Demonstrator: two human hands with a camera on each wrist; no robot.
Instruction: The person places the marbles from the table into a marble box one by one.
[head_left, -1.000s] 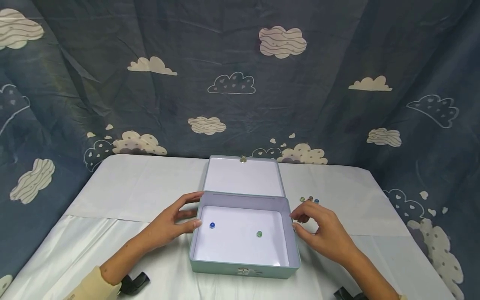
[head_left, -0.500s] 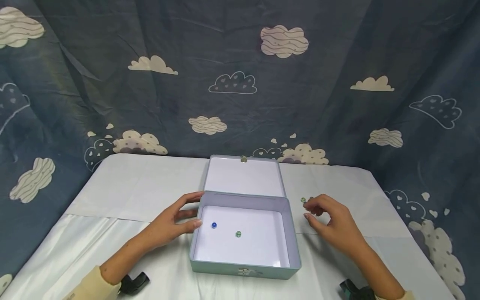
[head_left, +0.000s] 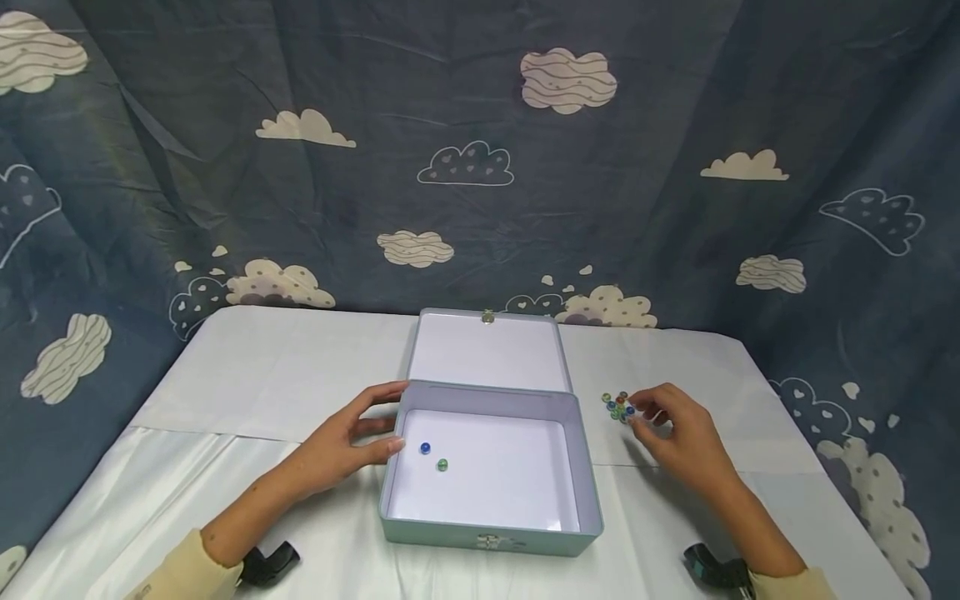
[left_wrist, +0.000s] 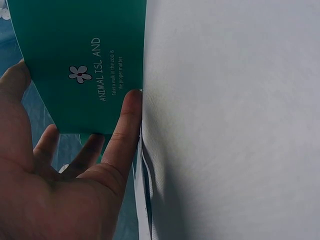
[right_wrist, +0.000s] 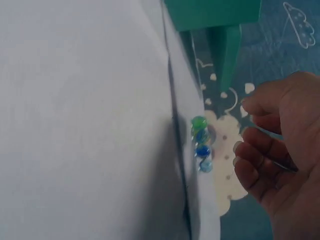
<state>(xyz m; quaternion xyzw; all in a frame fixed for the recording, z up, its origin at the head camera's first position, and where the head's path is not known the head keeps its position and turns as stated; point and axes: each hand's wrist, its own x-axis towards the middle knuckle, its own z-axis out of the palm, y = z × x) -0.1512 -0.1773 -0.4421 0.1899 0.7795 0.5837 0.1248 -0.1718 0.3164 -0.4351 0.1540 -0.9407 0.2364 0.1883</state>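
only the left wrist view shows lettering [left_wrist: 98, 70] on the green rectangular metal box [head_left: 498, 475]; only the head view, two round glass marbles [head_left: 425, 448] inside. the left hand [head_left: 333, 450] spreads along its left; the right hand [head_left: 686, 437] curves, fingertips apart, beside multicoloured marbles [head_left: 617, 412] right of it.

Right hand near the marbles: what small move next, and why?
Probably pinch one marble from the cluster: the right hand hovers beside it, seemingly holding nothing, and the open box contains only a blue marble and a green marble.
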